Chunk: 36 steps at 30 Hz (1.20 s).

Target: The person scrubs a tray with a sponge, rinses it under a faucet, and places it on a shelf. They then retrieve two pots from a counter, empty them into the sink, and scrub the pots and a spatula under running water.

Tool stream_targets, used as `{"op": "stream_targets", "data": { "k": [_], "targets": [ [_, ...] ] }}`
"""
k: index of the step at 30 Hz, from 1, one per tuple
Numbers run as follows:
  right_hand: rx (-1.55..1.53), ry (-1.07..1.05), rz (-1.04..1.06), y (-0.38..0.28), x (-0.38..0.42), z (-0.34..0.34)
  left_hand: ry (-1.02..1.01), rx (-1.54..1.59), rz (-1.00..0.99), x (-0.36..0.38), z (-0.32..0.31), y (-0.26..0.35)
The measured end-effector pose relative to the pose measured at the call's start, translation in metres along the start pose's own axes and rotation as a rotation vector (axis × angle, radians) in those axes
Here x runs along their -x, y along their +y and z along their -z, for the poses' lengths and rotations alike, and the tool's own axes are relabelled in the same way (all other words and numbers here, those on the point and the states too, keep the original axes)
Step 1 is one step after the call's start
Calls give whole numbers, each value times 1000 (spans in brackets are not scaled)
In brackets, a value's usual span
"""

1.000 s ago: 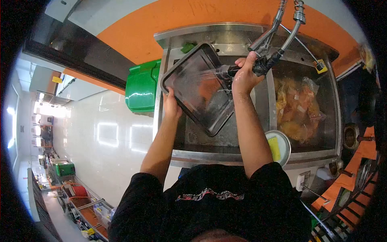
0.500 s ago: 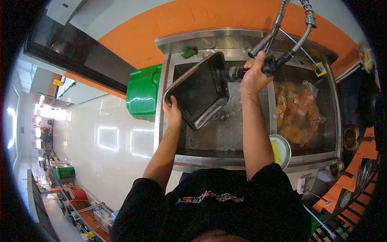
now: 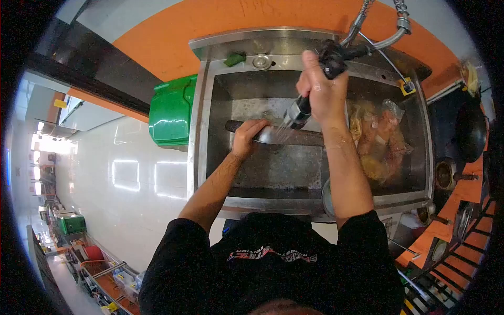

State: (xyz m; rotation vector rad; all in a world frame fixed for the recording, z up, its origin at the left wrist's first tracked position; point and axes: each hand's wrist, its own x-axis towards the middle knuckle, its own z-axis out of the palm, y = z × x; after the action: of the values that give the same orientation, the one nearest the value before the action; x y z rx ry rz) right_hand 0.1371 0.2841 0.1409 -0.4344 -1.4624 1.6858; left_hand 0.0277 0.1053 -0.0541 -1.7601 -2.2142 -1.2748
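Observation:
My left hand (image 3: pixel 251 137) grips the dark rectangular pan (image 3: pixel 307 138) near its left end. The pan is tipped up on edge over the left sink basin (image 3: pixel 273 176), so mostly a narrow side of it shows. My right hand (image 3: pixel 326 97) is wrapped round a black spray nozzle (image 3: pixel 298 113) on a hose. From its tip, water runs down and left onto the pan, close to my left fingers.
In the right basin lie several bagged food items (image 3: pixel 380 136). A green cloth or pad (image 3: pixel 234 59) and a round metal drain piece (image 3: pixel 261 62) rest on the back ledge. A green bin (image 3: pixel 172 113) stands left of the sink; a metal faucet (image 3: pixel 362 21) hangs above.
The pan has turned from showing its open inside to standing on edge. My left hand moved right and up to its upper side. The nozzle now points downward, spraying water onto it.

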Motion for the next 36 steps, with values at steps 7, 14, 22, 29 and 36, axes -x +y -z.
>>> {"op": "stream_targets", "data": {
  "k": [7,14,22,29,36],
  "targets": [
    [-54,-32,50,12,7,-4,-81,17,-169,-6,-15,9],
    [363,-24,78,43,10,58,-24,-4,-230,-7,-9,7],
    [-134,-13,-45,17,32,34,-228,-105,-394,-4,-12,32],
    [-68,-45,81,38,30,0,-372,-170,-623,12,-26,38],
    [-85,72,170,79,10,-15,-373,-193,-639,12,1,49]
  ]
}}
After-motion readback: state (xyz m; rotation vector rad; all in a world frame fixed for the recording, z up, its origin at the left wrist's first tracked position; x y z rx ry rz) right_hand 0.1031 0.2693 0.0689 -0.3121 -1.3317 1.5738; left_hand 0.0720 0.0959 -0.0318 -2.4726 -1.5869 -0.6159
